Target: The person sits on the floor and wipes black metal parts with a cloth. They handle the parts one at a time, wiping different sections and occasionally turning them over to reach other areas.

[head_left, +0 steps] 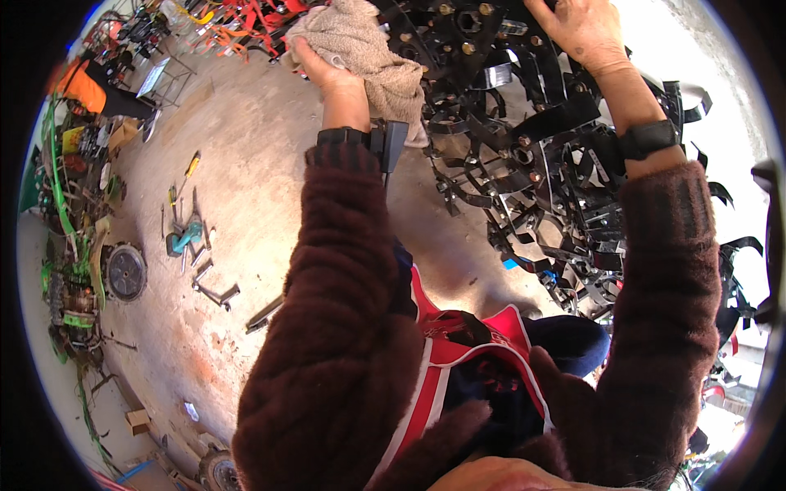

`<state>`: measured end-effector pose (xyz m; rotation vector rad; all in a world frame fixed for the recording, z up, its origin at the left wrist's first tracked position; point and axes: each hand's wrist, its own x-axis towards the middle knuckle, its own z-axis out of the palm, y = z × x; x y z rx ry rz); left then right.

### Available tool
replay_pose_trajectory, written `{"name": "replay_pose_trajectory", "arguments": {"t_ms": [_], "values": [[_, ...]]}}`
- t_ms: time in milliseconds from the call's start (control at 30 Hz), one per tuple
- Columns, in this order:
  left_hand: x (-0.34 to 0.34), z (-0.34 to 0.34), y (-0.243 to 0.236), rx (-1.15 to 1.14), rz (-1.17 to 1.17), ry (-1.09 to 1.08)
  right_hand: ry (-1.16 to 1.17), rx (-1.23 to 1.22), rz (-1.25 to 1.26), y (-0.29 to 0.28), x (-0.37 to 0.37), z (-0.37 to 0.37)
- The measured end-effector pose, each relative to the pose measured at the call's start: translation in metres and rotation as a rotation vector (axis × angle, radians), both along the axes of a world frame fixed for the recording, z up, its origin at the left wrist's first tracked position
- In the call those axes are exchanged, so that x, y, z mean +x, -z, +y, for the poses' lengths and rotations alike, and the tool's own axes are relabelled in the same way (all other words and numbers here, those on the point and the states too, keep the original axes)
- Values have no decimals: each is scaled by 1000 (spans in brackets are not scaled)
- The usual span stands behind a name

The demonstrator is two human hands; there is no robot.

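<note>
A crumpled beige cloth (360,41) is in my left hand (332,78), at the top middle of the view. My thumb presses along its near side, and the cloth drapes to the right over black metal parts. My right hand (588,37) reaches to the upper edge, over a large heap of curved black metal blades (565,119). Its thumb points away from the palm, while the other fingers run out of the picture, so its grip is hidden. Bolts and nuts (536,176) show among the blades.
Left on the concrete floor (254,147) lie a teal power tool (187,236), a yellow-handled screwdriver (192,164) and several metal tools. Beyond them stand a dark round wheel (126,272) and green machine parts (78,307). Orange-red parts (246,24) lie at the top. A person in orange (82,86) is far left.
</note>
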<state>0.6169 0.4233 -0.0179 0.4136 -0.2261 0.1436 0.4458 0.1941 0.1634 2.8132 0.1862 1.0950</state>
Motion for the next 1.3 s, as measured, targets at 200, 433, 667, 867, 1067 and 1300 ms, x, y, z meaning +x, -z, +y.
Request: {"name": "replay_pose_trajectory", "arguments": {"t_ms": [200, 433, 667, 867, 1067, 1300], "values": [[10, -17, 26, -94, 4, -110, 26, 43, 13, -2, -1, 6], [-48, -84, 70, 1277, -155, -544, 6, 30, -6, 0, 0, 5], [-15, -20, 89, 1439, 323, -303, 50, 20, -17, 1, -1, 9], [30, 12, 98, 474, 393, -280, 41, 83, -22, 0, -5, 17], [49, -14, 74, 832, 149, -77, 102, 66, 7, 0, -4, 21], [80, -9, 55, 1179, -16, 87, -66, -20, -63, 4, 5, 8]]}}
